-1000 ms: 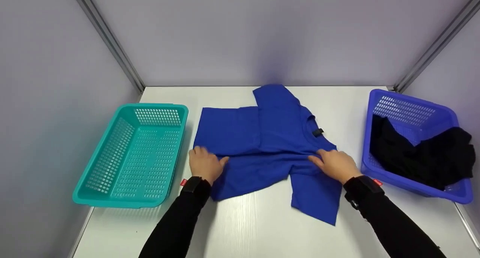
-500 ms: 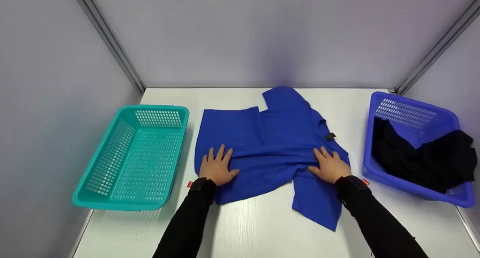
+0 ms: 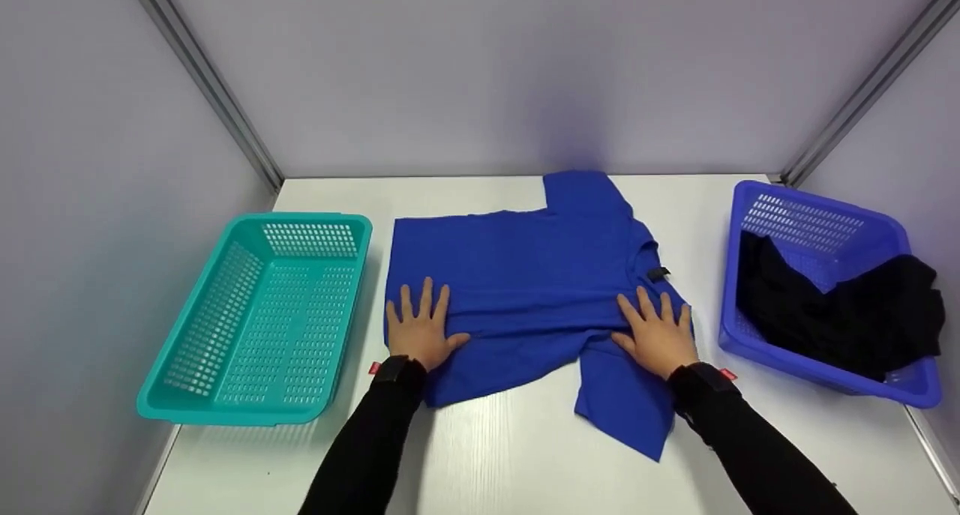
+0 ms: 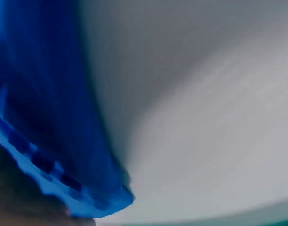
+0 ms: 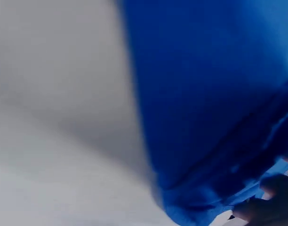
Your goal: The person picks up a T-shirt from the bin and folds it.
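Smoothing is best done with even pressure: the blue shirt point(image 3: 525, 275), spread mid-tabletop point(image 3: 487, 455), is pressed along its near fold by the left hand point(image 3: 420, 329) at 7 o'clock and the right hand point(image 3: 656, 333) at 5 o'clock, both wide and flat, holding nothing.

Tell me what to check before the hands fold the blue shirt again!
1. Both hands flat on the shirt: left hand and right hand press the blue shirt with straight fingers. Ok.
2. Shirt smooth: a ridge of wrinkles runs between the hands. Not ok.
3. Sleeves tucked in: one sleeve sticks out at the near edge, another at the far edge. Not ok.
4. Room in the teal basket: nothing shows inside. Ok.
5. Black clothes out of the way: they lie in the blue basket. Ok.
6. Underside of the shirt flat: hidden. Cannot tell.
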Motion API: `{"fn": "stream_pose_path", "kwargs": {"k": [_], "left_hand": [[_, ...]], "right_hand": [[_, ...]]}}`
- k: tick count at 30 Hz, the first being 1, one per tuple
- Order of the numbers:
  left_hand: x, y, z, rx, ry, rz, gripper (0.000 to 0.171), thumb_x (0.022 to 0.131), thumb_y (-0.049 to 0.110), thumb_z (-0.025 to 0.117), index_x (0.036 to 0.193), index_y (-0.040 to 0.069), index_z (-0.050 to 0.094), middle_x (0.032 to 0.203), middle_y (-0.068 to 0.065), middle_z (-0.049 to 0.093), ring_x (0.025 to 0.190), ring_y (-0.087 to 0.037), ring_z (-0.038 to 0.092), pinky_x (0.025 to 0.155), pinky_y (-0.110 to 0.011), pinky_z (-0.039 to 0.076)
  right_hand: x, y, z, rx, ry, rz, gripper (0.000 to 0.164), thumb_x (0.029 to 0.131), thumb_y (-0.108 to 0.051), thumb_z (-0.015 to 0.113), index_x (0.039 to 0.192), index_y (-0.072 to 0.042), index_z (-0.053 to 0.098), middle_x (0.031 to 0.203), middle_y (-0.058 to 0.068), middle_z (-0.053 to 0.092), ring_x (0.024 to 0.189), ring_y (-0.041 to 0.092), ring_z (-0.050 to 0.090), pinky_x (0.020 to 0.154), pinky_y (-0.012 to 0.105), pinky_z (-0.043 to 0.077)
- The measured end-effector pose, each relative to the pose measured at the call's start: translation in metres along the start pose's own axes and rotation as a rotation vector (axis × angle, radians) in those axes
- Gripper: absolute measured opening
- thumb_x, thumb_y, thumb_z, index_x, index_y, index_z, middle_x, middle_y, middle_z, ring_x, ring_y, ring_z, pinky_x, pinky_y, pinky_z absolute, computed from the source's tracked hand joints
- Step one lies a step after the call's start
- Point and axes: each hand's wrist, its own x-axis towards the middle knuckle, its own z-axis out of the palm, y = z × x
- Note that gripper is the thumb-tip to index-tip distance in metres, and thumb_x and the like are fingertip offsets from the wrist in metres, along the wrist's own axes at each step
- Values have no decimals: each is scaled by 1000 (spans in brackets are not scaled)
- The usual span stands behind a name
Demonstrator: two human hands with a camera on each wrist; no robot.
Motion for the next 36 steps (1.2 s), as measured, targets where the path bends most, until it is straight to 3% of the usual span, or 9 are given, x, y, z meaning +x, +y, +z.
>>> {"fn": "stream_pose_path", "kwargs": {"k": [5, 8, 12, 16, 20, 24, 28, 32, 36], "left_hand": [[-29, -2, -6, 30, 59, 258, 75, 94, 49, 77, 150, 5, 51, 155, -26, 44, 142, -53, 43, 113, -65, 42], [-48, -10, -9, 42, 4, 400, 62, 89, 46, 82, 129, 4, 58, 128, -21, 55, 116, -42, 56, 96, -58, 52], [-67, -22, -11, 88, -55, 495, 48, 87, 38, 82, 118, 8, 61, 111, -12, 55, 99, -31, 54, 82, -51, 54], [-72, -30, -10, 167, 31, 553, 29, 90, 21, 79, 112, 9, 65, 105, -10, 58, 91, -27, 55, 69, -44, 56], [-68, -29, -10, 230, 158, 512, 17, 92, 2, 74, 106, 6, 66, 101, -11, 62, 88, -28, 59, 60, -40, 58], [-64, -23, -15, 190, 239, 359, 28, 88, -11, 70, 110, 4, 61, 105, -13, 61, 92, -30, 60, 58, -39, 59], [-64, -19, -22, 18, 254, 220, 33, 90, -14, 67, 117, 3, 58, 115, -17, 60, 100, -35, 62, 65, -45, 60], [-62, -18, -22, -135, 317, 184, 20, 93, -5, 67, 110, 2, 60, 108, -15, 58, 97, -34, 60, 73, -47, 58], [-57, -18, -18, -104, 312, 232, 27, 89, 14, 79, 103, 2, 60, 99, -11, 50, 92, -30, 50, 78, -44, 49]], "right_hand": [[-18, 5, -1, -54, 175, -314, 40, 90, -20, 83, 120, -2, 63, 115, 21, 58, 103, 42, 60, 90, 59, 48], [-33, 5, -5, -23, 70, -484, 32, 90, -27, 83, 103, -10, 60, 94, 3, 53, 86, 24, 55, 78, 46, 48], [-54, 8, -4, 8, -146, -567, 48, 91, -55, 77, 112, -15, 61, 97, -7, 50, 90, 15, 51, 78, 41, 47], [-65, 16, 2, -47, -104, -558, 51, 90, -57, 77, 117, -17, 63, 102, -6, 50, 95, 17, 49, 77, 38, 42], [-66, 21, 5, -95, 47, -465, 29, 92, -33, 81, 107, -15, 63, 98, -2, 52, 91, 21, 52, 76, 39, 43], [-66, 24, 5, -160, 191, -384, 18, 92, -9, 75, 106, -8, 63, 96, 8, 54, 87, 29, 54, 73, 45, 47], [-70, 26, 5, -135, 325, -554, 15, 86, 0, 63, 99, -6, 61, 91, 7, 49, 78, 25, 49, 67, 41, 45], [-81, 27, 4, -78, 183, -741, 22, 92, -27, 75, 105, -13, 64, 95, -3, 48, 84, 17, 49, 73, 38, 47], [-88, 32, 5, -118, 37, -686, 57, 88, -57, 78, 129, -20, 66, 109, -4, 51, 102, 19, 52, 85, 43, 49]]}}
